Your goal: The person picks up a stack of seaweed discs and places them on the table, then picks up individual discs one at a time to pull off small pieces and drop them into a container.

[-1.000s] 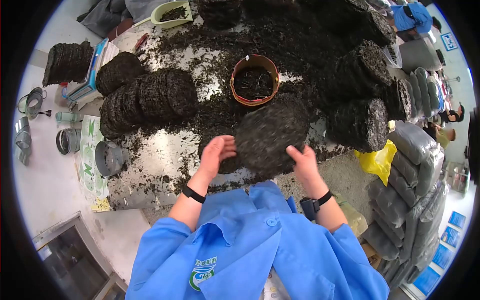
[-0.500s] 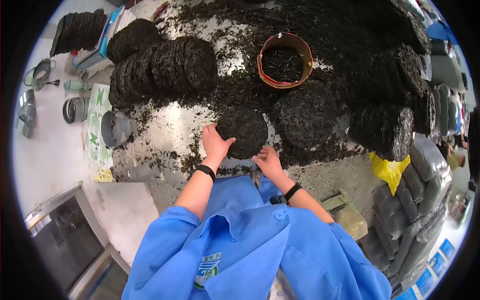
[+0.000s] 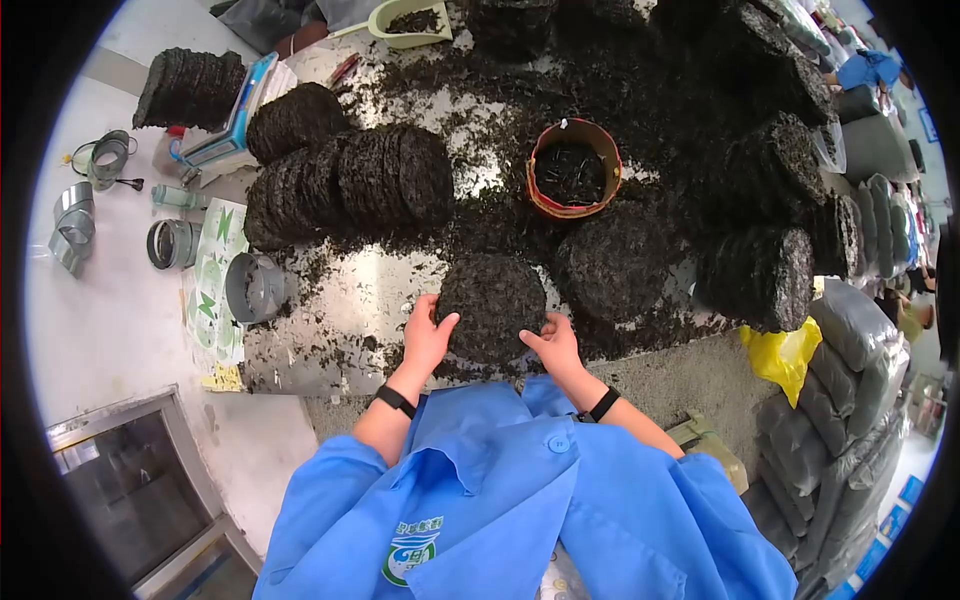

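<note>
A round dark pressed tea cake [image 3: 492,303] sits at the near edge of the metal table [image 3: 340,310], gripped from both sides. My left hand [image 3: 428,335] clasps its left rim and my right hand [image 3: 553,344] clasps its lower right rim. A second, larger cake [image 3: 612,262] lies flat just to the right. Behind them stands a round brown mould [image 3: 574,168] with loose tea leaves in it. Both wrists wear black bands over blue sleeves.
Rows of tea cakes on edge [image 3: 345,185] stand at back left, taller stacks [image 3: 765,270] at right. A grey ring [image 3: 252,288] and other metal rings [image 3: 172,243] lie left, near a scale [image 3: 228,125]. A yellow bag [image 3: 780,355] and grey sacks [image 3: 860,340] sit at right.
My hands set the big cake down on the right, then closed on the smaller cake beside it and drew it slightly toward me.
</note>
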Demonstrator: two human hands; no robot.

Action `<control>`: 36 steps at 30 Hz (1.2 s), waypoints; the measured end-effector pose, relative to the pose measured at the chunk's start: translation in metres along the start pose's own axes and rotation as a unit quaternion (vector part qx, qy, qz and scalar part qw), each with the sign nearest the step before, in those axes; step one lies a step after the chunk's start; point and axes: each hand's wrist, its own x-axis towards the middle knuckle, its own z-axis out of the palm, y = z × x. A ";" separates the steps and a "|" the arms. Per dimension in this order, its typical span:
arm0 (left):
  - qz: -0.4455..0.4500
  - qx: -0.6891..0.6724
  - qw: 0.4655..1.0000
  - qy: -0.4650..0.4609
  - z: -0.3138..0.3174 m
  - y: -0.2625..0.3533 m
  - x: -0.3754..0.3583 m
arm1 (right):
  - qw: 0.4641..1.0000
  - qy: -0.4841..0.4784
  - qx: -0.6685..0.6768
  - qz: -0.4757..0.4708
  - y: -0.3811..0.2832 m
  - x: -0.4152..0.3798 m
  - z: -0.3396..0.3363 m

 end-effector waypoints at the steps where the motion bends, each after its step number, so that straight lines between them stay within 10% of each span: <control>1: -0.073 -0.188 0.978 -0.046 -0.004 -0.003 0.001 | 1.000 0.001 0.000 -0.004 -0.006 0.001 -0.006; 3: -0.153 -0.423 0.887 -0.102 -0.014 0.000 0.004 | 0.987 -0.105 0.119 -0.005 -0.018 0.007 -0.017; 6: -0.113 -0.419 0.890 -0.139 -0.028 0.010 0.019 | 0.922 -0.144 0.358 0.037 -0.074 -0.010 -0.015; 8: -0.089 -0.294 0.946 -0.109 -0.048 0.046 0.023 | 0.920 -0.145 0.362 0.033 -0.071 -0.005 -0.018; 10: 0.207 0.034 0.967 0.147 -0.058 0.101 0.017 | 0.930 -0.129 0.343 -0.002 -0.059 -0.001 -0.021; 12: 0.219 -0.183 0.958 0.001 -0.038 0.138 0.006 | 0.923 -0.134 0.360 0.002 -0.062 -0.009 -0.022; 20: 0.328 -0.121 0.937 0.026 0.000 0.170 0.015 | 0.932 -0.130 0.331 -0.073 -0.067 -0.032 -0.035; 30: 0.336 0.001 0.932 -0.136 -0.006 0.210 0.039 | 0.953 -0.099 0.274 -0.078 -0.085 -0.043 -0.062; 32: 0.267 -0.152 0.925 -0.223 -0.016 0.232 0.058 | 0.915 -0.095 0.391 -0.009 -0.087 -0.042 -0.073; 36: 0.206 -0.286 0.933 -0.073 -0.032 0.279 0.152 | 0.889 -0.077 0.452 0.008 -0.090 -0.041 -0.106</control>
